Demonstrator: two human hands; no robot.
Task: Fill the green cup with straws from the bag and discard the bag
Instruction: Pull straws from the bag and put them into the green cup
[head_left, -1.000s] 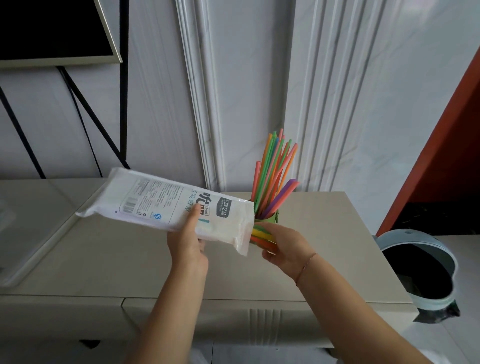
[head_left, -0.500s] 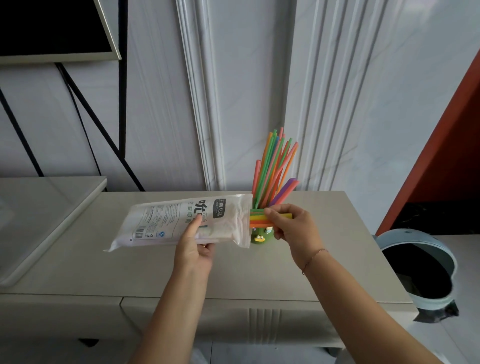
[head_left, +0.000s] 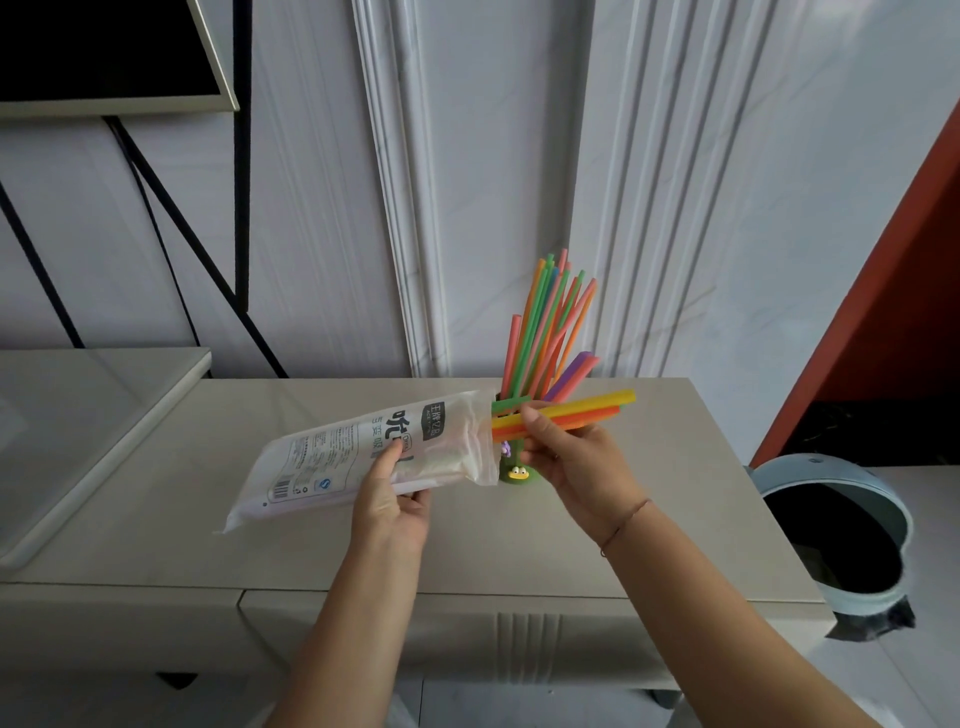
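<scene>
Cup: the green cup (head_left: 511, 470) stands on the beige cabinet top (head_left: 208, 519) near the wall, mostly hidden behind the bag and right hand; a small yellow cartoon face shows low on its front.
Cup contents: a fan of thin, smooth, matte standing straws (head_left: 545, 332) in green, orange, pink and purple; too overlapped to count.
Bag: one crinkly, translucent white plastic bag (head_left: 363, 457) with printed text and a barcode, held above the cabinet top, tilted, open mouth up toward the cup.
Straws leaving the bag: a small held bundle (head_left: 576, 410), yellow, orange and red, about three, poking sideways from the bag's mouth.
Left hand (head_left: 389, 506): thumb on top, fingers beneath, pinching the bag's middle.
Right hand (head_left: 571, 457): fingertips pressed together around the bundle.
Bin: one round, pale blue bin (head_left: 836, 525) with a dark liner, on the floor to the right of the cabinet.
</scene>
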